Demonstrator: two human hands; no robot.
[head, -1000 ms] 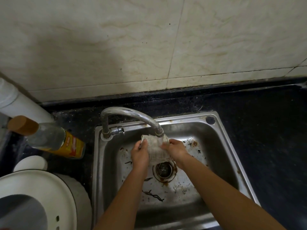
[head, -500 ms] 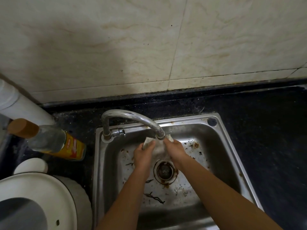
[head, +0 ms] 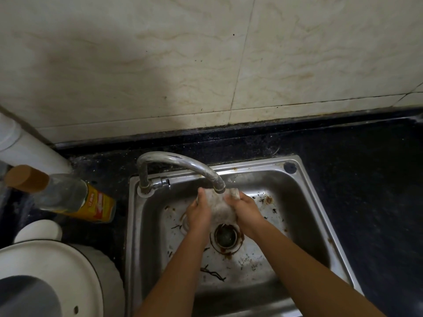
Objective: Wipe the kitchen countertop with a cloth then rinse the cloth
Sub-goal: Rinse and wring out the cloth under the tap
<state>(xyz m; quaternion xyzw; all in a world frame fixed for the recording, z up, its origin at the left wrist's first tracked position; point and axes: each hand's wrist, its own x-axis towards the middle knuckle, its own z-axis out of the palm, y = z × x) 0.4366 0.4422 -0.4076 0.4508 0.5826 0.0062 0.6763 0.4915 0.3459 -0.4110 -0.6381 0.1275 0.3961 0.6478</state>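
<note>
A pale, wet cloth (head: 221, 208) hangs bunched right under the spout of the curved metal tap (head: 183, 164), above the drain (head: 226, 236) of the steel sink (head: 304, 195). My left hand (head: 198, 211) grips its left side and my right hand (head: 246, 210) grips its right side, a corner of cloth sticking out above the right fingers. Both hands are close together with the cloth squeezed between them. The black countertop (head: 366, 179) surrounds the sink.
A clear bottle (head: 66, 195) with a yellow label and brown cap stands left of the sink. A white appliance lid (head: 45, 277) and a white cup (head: 37, 231) fill the lower left. A white pipe (head: 25, 145) runs along the left wall. Dark debris lies on the sink floor.
The cloth was spread wider between my hands a second ago; my hands have since drawn together and bunched it under the spout.
</note>
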